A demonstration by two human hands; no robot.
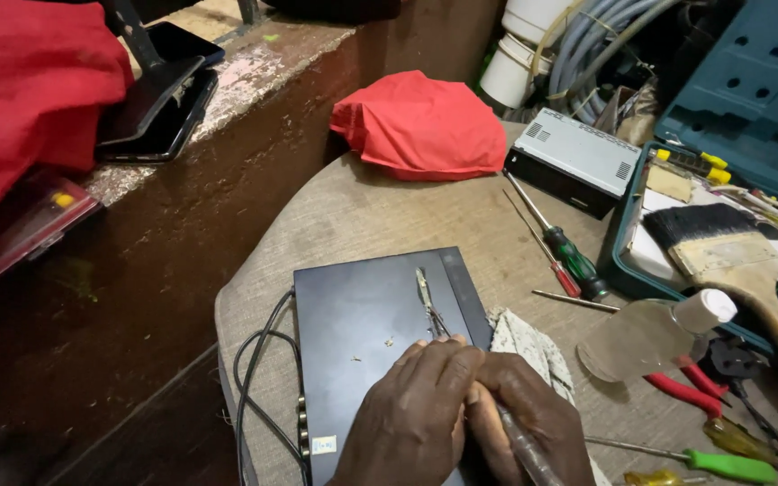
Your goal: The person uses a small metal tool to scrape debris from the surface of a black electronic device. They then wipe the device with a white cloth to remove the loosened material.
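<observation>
We see only our two hands, low in the view and cut off by the bottom edge at about the wrists. The left hand [411, 418] is bare: no glove, no ring, no watch or band shows on it. The right hand [529, 418], just beside it, is bare too, with no ring or strap. No sleeve or cuff reaches into view on either side. Our knuckles and the creases across our fingers [443, 360] stand out plainly, and the fingernails that show are cut short.
</observation>
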